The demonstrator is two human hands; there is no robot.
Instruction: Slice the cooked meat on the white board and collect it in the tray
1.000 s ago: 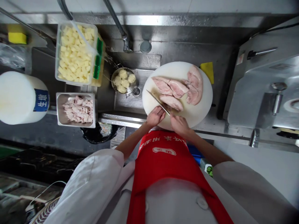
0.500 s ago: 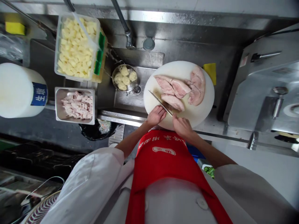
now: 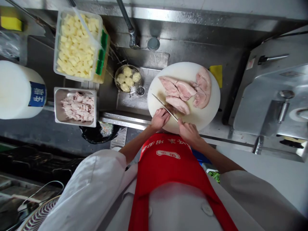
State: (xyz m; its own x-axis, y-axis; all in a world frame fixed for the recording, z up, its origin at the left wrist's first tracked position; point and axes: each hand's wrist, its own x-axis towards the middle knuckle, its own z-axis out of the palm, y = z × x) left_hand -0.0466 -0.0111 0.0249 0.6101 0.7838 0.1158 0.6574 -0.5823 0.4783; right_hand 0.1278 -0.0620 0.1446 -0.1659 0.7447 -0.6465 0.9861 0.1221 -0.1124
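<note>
My right hand (image 3: pixel 189 131) is wrapped round the handle of a kitchen knife (image 3: pixel 165 106). The blade points to the upper left, low over a round white cutting board (image 3: pixel 207 118). My left hand (image 3: pixel 160 119) is closed, fingertips bent down on the board right beside the blade; whatever lies under them is hidden. Just past the blade rests a small slab of pale cooked meat (image 3: pixel 178 105), apparently pork. Behind it is a longer cut piece (image 3: pixel 176 88), and a curved piece with a rind (image 3: pixel 203 88) lies on the right of the board.
Left of the board is a sink (image 3: pixel 124 104) with a pot of pale lumps (image 3: pixel 128 78) in it. Farther left stand a tub of pale cubes (image 3: pixel 75 48) and a steel pan of sliced meat (image 3: pixel 78 107). A metal slicer (image 3: pixel 271 96) is at the right; a yellow cloth (image 3: pixel 216 75) lies nearby.
The view has shifted slightly, so things at the left sit a little farther left and higher. Both hands, the knife and the meat stay almost in place.
</note>
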